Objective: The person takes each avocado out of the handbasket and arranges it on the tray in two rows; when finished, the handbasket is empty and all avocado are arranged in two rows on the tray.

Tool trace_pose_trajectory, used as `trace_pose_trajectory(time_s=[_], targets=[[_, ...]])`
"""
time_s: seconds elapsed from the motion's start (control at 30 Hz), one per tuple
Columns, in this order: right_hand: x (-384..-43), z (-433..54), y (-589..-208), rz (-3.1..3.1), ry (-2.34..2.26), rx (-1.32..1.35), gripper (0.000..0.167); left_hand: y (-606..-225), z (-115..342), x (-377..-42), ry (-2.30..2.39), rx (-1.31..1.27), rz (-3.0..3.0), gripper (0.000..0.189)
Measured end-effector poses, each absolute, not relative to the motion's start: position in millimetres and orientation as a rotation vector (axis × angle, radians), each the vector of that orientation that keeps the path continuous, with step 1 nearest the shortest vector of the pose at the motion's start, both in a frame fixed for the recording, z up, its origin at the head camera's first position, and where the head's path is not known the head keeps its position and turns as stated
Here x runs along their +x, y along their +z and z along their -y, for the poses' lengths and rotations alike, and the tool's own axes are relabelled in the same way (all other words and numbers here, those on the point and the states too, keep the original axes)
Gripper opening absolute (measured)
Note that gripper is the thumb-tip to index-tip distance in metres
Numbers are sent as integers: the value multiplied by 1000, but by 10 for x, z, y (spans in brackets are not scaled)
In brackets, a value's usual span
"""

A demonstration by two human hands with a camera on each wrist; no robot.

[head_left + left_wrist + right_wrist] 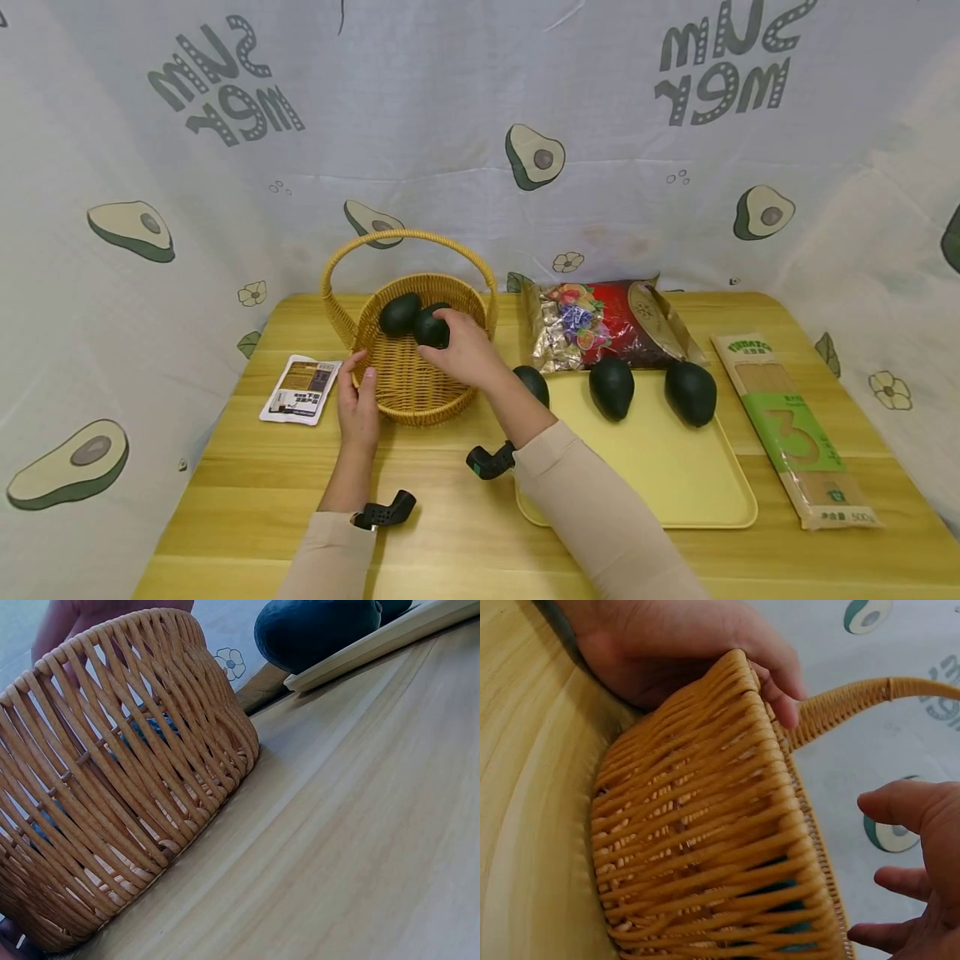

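Observation:
A wicker basket [416, 392] with a tall handle stands on the table, and two dark avocados [400, 314] lie inside it. My left hand [358, 412] holds the basket's near left rim; the right wrist view shows its fingers [776, 667] bent over the edge. Over the basket is my right hand [468, 350], its fingertips beside the second avocado [431, 327]. From the right wrist, that hand's fingers [900, 806] look spread, with nothing between them. Three more avocados [611, 389] rest along the far side of a yellow tray [645, 483], one partly hidden by my right arm.
Behind the tray lies a red and gold bag [618, 321]. A long pack of noodles [795, 433] is at the tray's right. Left of the basket is a small white pouch [302, 390]. A printed curtain [450, 108] hangs behind the wooden table [442, 533].

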State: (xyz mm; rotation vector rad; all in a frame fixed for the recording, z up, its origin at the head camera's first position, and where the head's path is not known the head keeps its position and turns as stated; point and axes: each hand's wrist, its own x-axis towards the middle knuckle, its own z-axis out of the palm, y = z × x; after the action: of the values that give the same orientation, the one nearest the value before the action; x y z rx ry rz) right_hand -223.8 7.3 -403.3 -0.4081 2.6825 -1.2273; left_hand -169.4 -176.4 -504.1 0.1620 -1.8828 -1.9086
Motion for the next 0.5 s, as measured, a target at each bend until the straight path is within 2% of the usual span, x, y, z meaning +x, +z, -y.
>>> trace_pose_trajectory(time_s=[0.2,0.5], targets=[[-2251,-24,-4069,-2684,-1125,-384,70,-5054,1765,-1691,-1915,164,1897,37],[-2220,0,-4085,-2725,-827,-529,70,-5048,1773,-1693,-1914,163,1892,37]])
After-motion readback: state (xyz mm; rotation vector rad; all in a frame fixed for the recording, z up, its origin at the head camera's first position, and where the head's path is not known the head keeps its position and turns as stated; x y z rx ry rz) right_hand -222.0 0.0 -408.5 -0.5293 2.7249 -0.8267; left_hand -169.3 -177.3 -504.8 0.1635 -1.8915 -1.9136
